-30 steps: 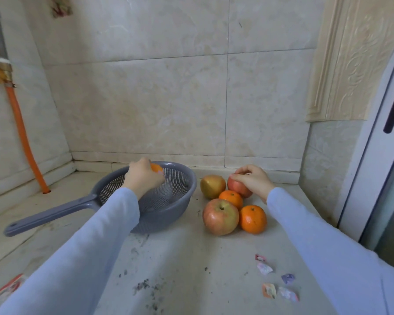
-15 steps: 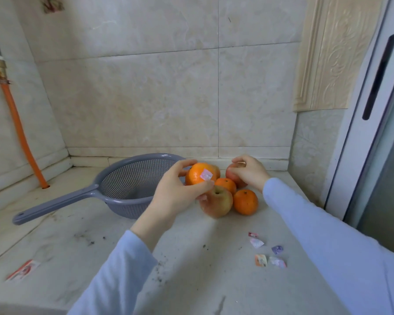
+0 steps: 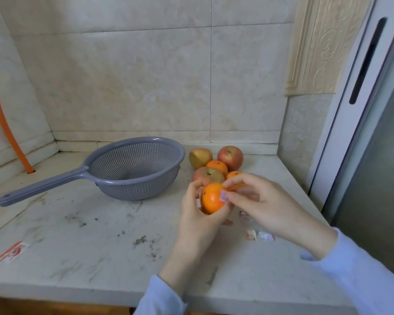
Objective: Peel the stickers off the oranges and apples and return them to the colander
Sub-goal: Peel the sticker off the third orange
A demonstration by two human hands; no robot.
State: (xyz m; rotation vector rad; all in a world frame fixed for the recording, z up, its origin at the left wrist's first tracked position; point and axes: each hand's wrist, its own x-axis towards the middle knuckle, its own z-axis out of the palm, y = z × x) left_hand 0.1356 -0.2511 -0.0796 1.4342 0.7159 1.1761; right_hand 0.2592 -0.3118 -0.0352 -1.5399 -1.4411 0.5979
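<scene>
Pale marbled stone makes up the counter (image 3: pixel 77 246) I am looking down on, set into a corner of large beige wall tiles (image 3: pixel 146 76), with dark crumbs of dirt (image 3: pixel 141 241) scattered across its middle. At the far left an orange hose (image 3: pixel 2 123) runs down the wall to the counter, and at the right I see an embossed cream panel (image 3: pixel 316 42) beside a white sliding door frame (image 3: pixel 362 87). My grey colander (image 3: pixel 114 185) sits upright toward the back, holding no fruit, its long handle pointing left. Just beside its right rim is a cluster of three apples (image 3: pixel 230 156) and two more oranges (image 3: pixel 216 166), touching one another. In front of that cluster, raised above the counter, my left hand (image 3: pixel 196 221) grips an orange (image 3: pixel 210 201), fingers curled round it from below and behind. My right hand (image 3: pixel 264 208) pinches the small pale sticker (image 3: pixel 223 197) on the orange's right side between thumb and forefinger. Peeled stickers (image 3: pixel 259 235) lie on the stone under and near my right hand, and a red and white wrapper (image 3: pixel 11 252) rests near the front left edge.
</scene>
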